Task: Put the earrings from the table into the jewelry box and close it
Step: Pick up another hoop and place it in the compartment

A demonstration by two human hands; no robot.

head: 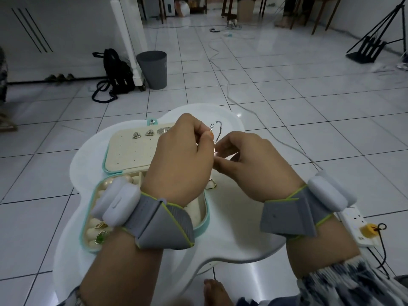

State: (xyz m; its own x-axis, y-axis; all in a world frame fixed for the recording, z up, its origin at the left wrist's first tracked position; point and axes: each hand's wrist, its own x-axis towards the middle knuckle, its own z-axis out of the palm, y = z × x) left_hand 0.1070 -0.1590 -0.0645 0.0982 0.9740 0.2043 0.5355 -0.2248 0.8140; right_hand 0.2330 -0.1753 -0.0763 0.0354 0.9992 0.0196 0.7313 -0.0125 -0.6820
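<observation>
The left hand (181,155) pinches the top of a silver hook earring (215,129) and the right hand (249,164) pinches its lower end, just above the open jewelry box (204,219). Next, probably, the hook must be threaded carefully into the lid panel (132,155).

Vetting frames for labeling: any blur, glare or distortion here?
Head view: dim; wide-angle distortion bows the floor tile lines; glare on the floor beside the table; patterned sleeve blurred; left hand, right hand, silver earring sharp enough.
</observation>
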